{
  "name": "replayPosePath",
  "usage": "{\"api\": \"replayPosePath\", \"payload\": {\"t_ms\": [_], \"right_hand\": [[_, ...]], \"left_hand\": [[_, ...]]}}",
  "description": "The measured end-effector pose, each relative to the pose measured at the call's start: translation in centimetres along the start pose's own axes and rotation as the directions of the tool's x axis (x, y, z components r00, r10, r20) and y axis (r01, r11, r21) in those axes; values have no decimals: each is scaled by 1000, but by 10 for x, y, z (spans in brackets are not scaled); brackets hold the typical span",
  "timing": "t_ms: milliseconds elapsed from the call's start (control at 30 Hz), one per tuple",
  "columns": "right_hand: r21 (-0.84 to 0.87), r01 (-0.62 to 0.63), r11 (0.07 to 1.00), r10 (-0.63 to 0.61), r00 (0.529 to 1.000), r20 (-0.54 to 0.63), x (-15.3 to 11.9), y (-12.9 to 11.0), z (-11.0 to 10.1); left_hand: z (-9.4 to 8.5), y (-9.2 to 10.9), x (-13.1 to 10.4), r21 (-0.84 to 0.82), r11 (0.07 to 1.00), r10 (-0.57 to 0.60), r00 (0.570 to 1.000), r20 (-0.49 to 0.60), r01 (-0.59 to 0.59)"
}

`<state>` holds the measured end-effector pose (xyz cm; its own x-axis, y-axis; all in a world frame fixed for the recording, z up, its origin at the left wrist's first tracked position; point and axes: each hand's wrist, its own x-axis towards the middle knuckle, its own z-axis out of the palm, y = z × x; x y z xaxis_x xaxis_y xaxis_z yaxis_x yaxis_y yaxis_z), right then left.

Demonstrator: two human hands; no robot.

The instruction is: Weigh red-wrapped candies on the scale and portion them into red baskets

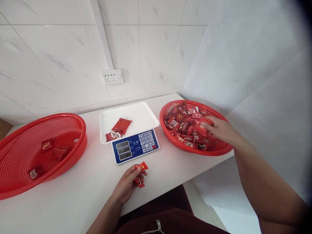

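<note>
My left hand [130, 182] is closed around red candy packets [142, 166] over the table, in front of the scale's blue panel [136, 146]. My right hand [220, 129] reaches over the right red basket [195, 151], its fingers closed on a red packet [204, 122] at the pile of wrapped candies [184, 126]. Two packets, one plain red [122, 124] and one with white lettering [113, 135], lie at the front left of the white weighing tray [138, 115].
At the left stands another red basket [83, 135] with several packets [47, 145] inside. A white table [97, 191] carries everything, against a tiled wall with a socket [112, 77]. The table's front edge runs just before my body.
</note>
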<state>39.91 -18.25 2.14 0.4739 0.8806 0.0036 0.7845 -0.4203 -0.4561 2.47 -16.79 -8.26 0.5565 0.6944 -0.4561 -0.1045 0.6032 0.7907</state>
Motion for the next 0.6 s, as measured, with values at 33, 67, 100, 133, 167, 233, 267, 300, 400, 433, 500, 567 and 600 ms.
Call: {"api": "replayPosePath", "payload": {"t_ms": [33, 67, 100, 133, 167, 233, 267, 300, 400, 433, 500, 567, 600], "right_hand": [[13, 1, 1000, -1, 1000, -11, 0, -1, -1], [24, 2, 1000, -2, 1000, -24, 0, -1, -1], [33, 5, 999, -4, 999, -38, 0, -1, -1], [39, 7, 999, -4, 998, -55, 1, -1, 0], [41, 6, 999, -3, 997, -74, 1, -1, 1], [34, 2, 999, 2, 994, -110, 3, 0, 2], [26, -5, 1000, 8, 992, -128, 3, 0, 2], [18, -15, 1000, 17, 989, -144, 4, 1, 3], [3, -45, 999, 45, 985, -167, 7, 2, 5], [4, -52, 999, 52, 984, -169, 7, 2, 5], [16, -54, 998, 56, 983, -175, 8, 0, 6], [46, -40, 998, 48, 980, -194, 7, -5, 4], [68, -28, 997, 41, 978, -204, 5, -10, 3]], "left_hand": [[0, 0, 0, -2, 1000, 1, 1000, 1, -1], [-1, -1, 0, -1, 1000, 2, 1000, 3, -2], [-1, -1, 1, 0, 1000, 1, 1000, 6, -1], [-1, -1, 1, 1, 1000, 1, 1000, 9, -1], [-1, -2, 1, 3, 1000, 0, 1000, 12, -1], [-2, -2, 2, 5, 1000, 1, 1000, 18, -1], [-3, -2, 2, 8, 1000, 3, 1000, 18, -3], [-3, -3, 2, 11, 1000, 2, 1000, 18, -2], [-4, -4, 3, 14, 1000, -3, 1000, 15, 3], [-5, -5, 3, 12, 1000, -5, 1000, 16, 5], [-6, -5, 4, 6, 1000, -4, 1000, 22, 4], [-6, -6, 5, -1, 1000, 1, 1000, 29, -1], [-6, -6, 5, -4, 1000, 3, 999, 33, -3]]}}
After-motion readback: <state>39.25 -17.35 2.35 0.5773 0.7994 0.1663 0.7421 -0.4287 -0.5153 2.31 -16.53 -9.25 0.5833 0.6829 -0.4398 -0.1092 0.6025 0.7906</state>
